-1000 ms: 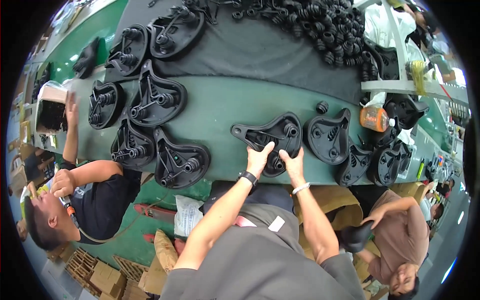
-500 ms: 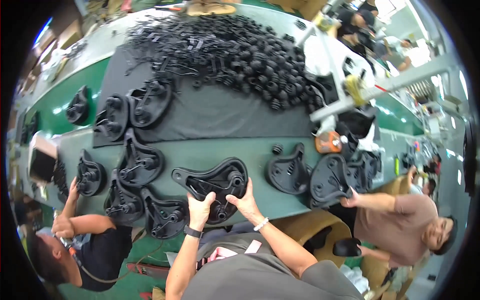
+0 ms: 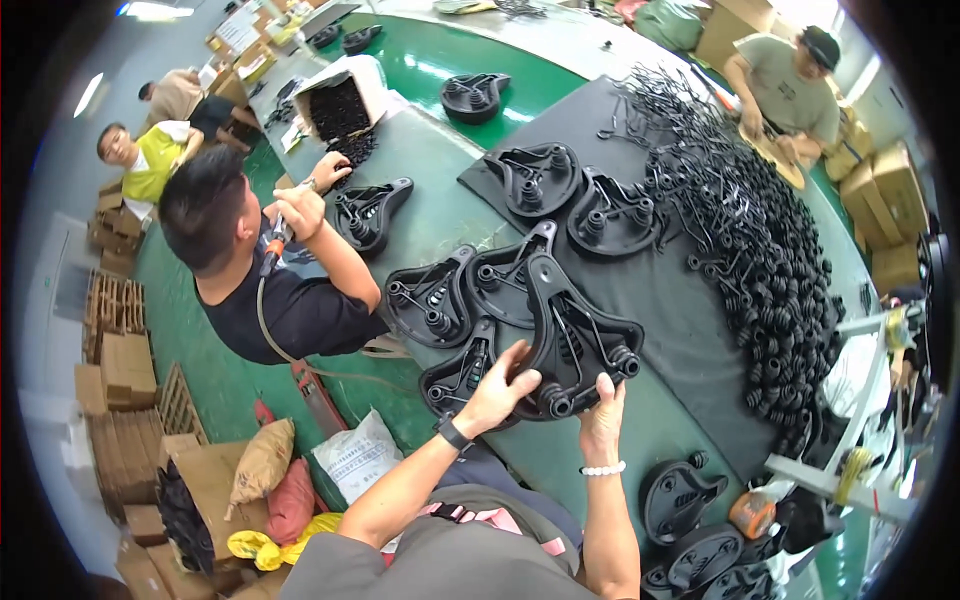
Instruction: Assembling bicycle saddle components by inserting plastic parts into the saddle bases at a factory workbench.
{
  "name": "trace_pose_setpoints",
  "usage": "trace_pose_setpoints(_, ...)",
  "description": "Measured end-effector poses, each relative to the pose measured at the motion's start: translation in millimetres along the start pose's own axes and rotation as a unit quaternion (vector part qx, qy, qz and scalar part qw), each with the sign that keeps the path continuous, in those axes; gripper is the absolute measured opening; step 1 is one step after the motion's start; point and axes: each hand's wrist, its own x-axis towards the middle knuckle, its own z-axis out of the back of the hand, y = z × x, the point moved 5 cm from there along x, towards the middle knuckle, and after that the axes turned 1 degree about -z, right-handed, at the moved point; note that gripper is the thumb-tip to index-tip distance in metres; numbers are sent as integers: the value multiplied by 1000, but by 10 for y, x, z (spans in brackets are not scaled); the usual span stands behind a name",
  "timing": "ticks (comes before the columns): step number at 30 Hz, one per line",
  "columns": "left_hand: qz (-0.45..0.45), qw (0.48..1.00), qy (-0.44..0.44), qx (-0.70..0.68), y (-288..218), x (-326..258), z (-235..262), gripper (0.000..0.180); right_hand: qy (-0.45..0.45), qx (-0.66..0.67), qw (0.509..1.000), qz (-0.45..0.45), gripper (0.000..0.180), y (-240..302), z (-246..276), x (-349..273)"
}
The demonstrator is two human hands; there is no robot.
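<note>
A black bicycle saddle (image 3: 592,348), underside up with coil springs and rails showing, is held between my two hands, its narrow nose pointing away from me. My left hand (image 3: 497,388) grips the near left part of its wide end, thumb on the inner side. At the near right corner, beside a spring, my right hand (image 3: 602,415) is closed on the rim. The held saddle overlaps other upturned saddles on the table, among them one (image 3: 462,372) by my left hand and one (image 3: 430,298) farther left.
At left a co-worker (image 3: 285,300) holds a hose-fed power tool (image 3: 274,248) near another saddle (image 3: 365,215). A black cloth (image 3: 690,345) bears heaped springs (image 3: 775,300) and wire rails (image 3: 660,120). More saddles (image 3: 680,500) lie at right, beside a metal frame (image 3: 850,410).
The view has swung left. The held saddle has moved left to the grouped saddles, and its nose has turned from leftward to away from me. Both hands still hold it.
</note>
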Motion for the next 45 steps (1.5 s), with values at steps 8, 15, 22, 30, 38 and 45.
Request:
trace_pose_setpoints(8,-55,960,-255,-100,21,-54,1309,44,34,-26,999,23,75,-124,-1769,1250)
trace_pose_setpoints(15,-62,977,-161,-127,-13,-191,1834,30,-161,-219,962,-3,134,-842,-3253,2280)
trace_pose_setpoints(22,-7,976,-120,-184,351,-542,2094,24,-292,-237,922,-88,136,-1613,-3835,2730)
trace_pose_setpoints(30,-29,987,-124,-96,407,-394,2248,35,-302,-299,902,-70,131,-1607,-3717,2772)
trace_pose_setpoints(38,-32,999,15,23,466,-170,1424,30,-49,-328,856,396,56,-375,-1951,1005)
trace_pose_setpoints(45,68,936,328,108,939,130,-1624,78,-627,-155,715,268,27,-420,2615,-1483)
